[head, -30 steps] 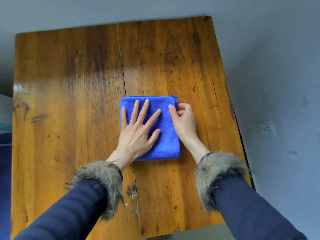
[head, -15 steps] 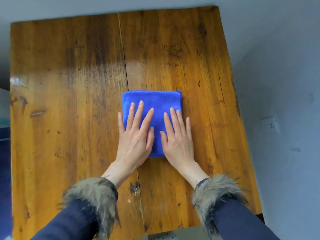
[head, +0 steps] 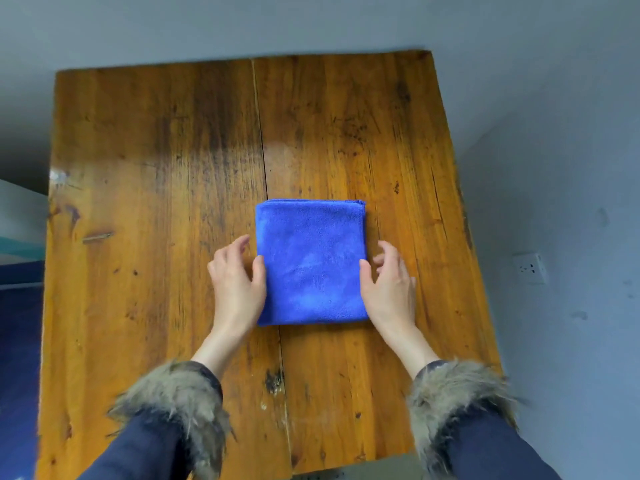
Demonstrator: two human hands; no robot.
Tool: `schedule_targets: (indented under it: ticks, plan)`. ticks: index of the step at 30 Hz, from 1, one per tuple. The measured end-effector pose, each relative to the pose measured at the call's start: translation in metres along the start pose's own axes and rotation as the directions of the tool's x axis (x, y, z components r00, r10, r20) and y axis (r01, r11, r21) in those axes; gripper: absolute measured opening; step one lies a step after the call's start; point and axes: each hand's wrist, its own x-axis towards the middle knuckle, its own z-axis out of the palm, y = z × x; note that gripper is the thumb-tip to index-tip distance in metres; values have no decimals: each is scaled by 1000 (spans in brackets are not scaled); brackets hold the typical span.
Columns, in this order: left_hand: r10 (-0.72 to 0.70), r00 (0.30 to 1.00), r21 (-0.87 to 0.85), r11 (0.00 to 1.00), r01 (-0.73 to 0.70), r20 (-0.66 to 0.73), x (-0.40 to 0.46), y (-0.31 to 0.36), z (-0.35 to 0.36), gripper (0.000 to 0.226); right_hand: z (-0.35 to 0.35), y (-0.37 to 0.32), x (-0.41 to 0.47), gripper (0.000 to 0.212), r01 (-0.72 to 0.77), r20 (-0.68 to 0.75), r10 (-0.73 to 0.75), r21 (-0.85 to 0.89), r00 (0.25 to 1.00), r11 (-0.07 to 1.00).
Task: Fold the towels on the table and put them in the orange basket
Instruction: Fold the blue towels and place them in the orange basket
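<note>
I am placing my left hand (head: pixel 239 282) and my right hand (head: pixel 389 284) at the two sides of the folded blue towel (head: pixel 311 263) lying in the middle of the desk (head: pixel 156 168). Both hands are loosely curved, thumbs touching its edges, gripping nothing yet. It looks soft and light, so I should pinch all layers together.

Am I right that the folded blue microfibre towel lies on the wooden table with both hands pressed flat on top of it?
Not quite: the head view shows the folded blue microfibre towel on the wooden table, but the left hand and right hand sit at its side edges, not on top.
</note>
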Motion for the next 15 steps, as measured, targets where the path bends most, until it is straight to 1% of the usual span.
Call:
schedule_targets:
  ticks: [1,2,3,4,6,8,10,12,13,15]
  plan:
    - [-124,991,-35,992,125,41,4,4,-3,35,-3,-2,8,36,-135,77,130,70,989,988]
    - [-207,974,-46,976,212,96,7,7,-5,37,-7,-6,15,36,-248,157,230,107,961,963]
    - [-253,956,-45,964,262,151,9,11,-6,39,-8,-11,23,38,-317,218,289,106,932,942]
    - [-280,939,-41,955,294,201,11,14,-8,41,-7,-13,29,39,-356,266,322,90,909,930]
    - [-312,907,-25,943,332,281,13,19,-9,46,-4,-16,38,31,-396,345,347,79,872,915]
    - [-337,882,-10,933,361,330,13,18,-9,53,-6,-20,43,27,-437,421,348,135,837,889]
    - [-366,861,-50,912,408,352,14,16,-8,57,-11,-23,47,22,-496,484,358,192,799,846]
    - [-383,839,-132,877,461,387,14,15,-9,57,-15,-25,50,18,-540,531,357,238,768,808]
    - [-382,827,-184,854,486,413,13,16,-11,56,-14,-26,49,17,-539,541,343,255,768,803]
    - [-371,795,-278,795,538,480,8,17,-17,55,-12,-25,47,18,-507,524,312,281,792,815]
